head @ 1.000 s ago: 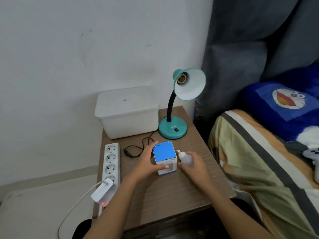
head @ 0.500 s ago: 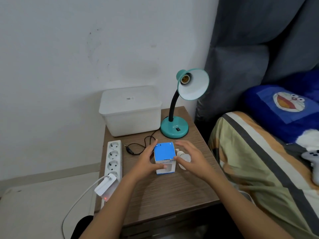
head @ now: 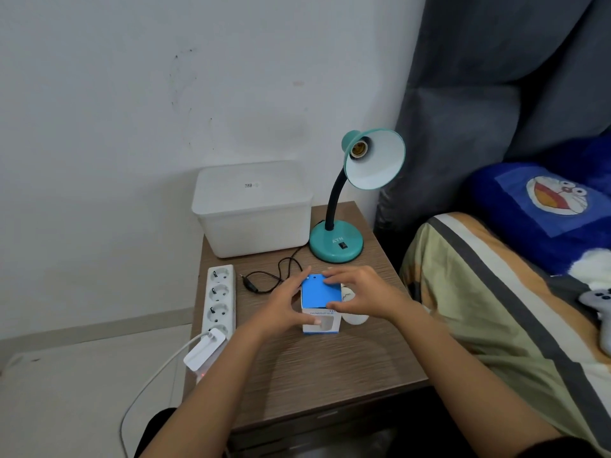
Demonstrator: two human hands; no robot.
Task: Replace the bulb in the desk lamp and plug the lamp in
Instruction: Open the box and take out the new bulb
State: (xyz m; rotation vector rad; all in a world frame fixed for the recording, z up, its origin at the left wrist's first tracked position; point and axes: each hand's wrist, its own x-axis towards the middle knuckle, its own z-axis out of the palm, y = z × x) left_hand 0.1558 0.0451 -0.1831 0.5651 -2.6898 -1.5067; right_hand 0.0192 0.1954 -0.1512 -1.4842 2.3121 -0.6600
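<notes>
Head view: box (head: 320,294) between both hands.

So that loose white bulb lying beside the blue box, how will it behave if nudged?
The white bulb lies on its side on the table, so its round globe will probably roll. It looks smooth, likely slippery. It is probably light, and may be fragile if it drops.

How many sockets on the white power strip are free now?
3. The power strip has four sockets: the three farther ones are free; the nearest one holds the white charger.
</notes>
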